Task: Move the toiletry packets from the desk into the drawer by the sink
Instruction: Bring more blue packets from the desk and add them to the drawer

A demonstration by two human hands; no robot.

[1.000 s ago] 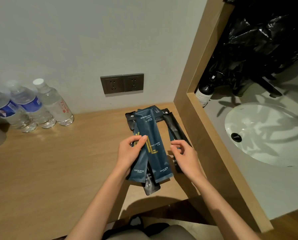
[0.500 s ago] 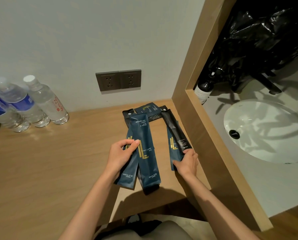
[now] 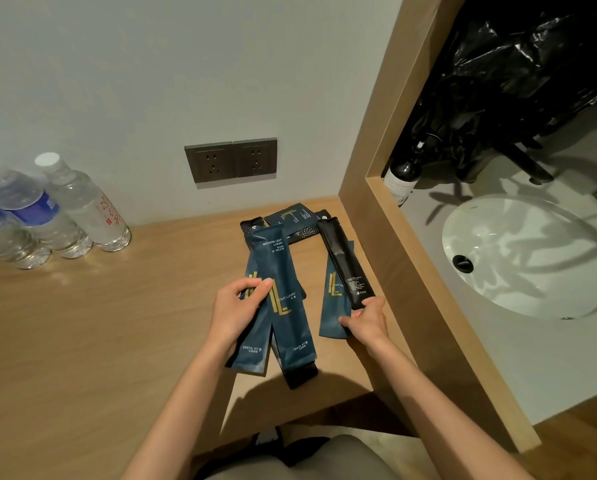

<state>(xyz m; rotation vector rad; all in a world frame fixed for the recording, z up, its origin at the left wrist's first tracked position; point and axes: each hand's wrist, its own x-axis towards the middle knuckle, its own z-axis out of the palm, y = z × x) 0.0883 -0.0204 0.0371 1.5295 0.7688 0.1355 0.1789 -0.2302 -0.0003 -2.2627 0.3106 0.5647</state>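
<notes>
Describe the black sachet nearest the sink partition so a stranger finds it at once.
Start at the wooden partition dividing desk from sink. Right beside it on the desk lies a blue packet, its near end pinched by the right hand. The black sachet lies on top: narrow, plain black, no gold stripes.
</notes>
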